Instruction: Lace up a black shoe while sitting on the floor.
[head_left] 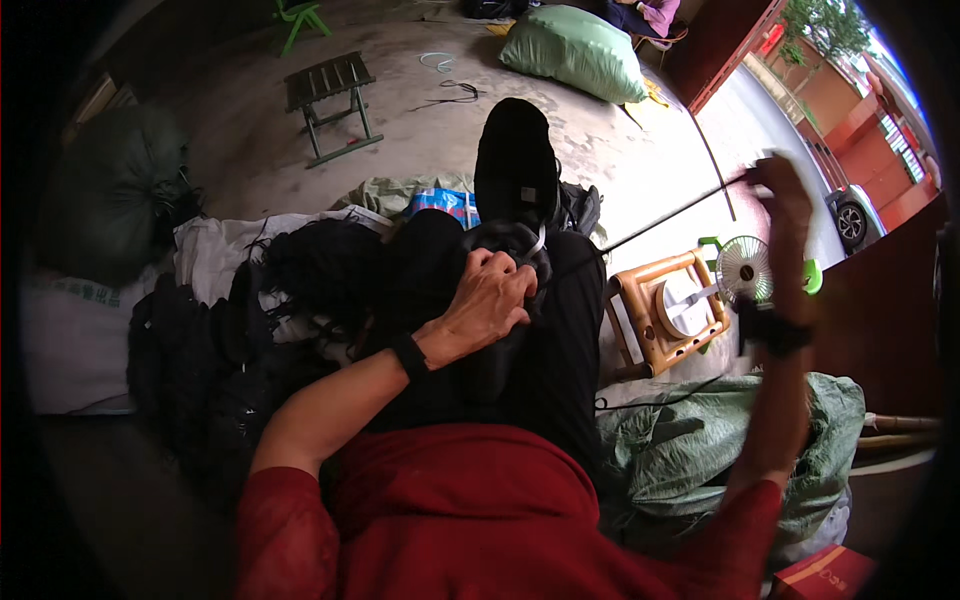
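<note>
On my lap lies a black shoe (512,240), with a light strip across its top. My left hand (490,297) curls its fingers over it. A long black sole shape (516,160) points away from me just beyond; where it joins the shoe is hard to make out in the dark. From the lap a thin black cord (665,217) stretches taut up to the right. At its far end my right hand (783,190), raised and somewhat blurred, closes on the cord.
To my right, a bamboo stool (650,315) bears a white-and-green fan (743,270). Green sacking (680,445) lies nearer. Black shoes or dark bundles (200,335) pile at left. Ahead are a folding stool (330,85), a stuffed green sack (575,52) and a seated person (655,15).
</note>
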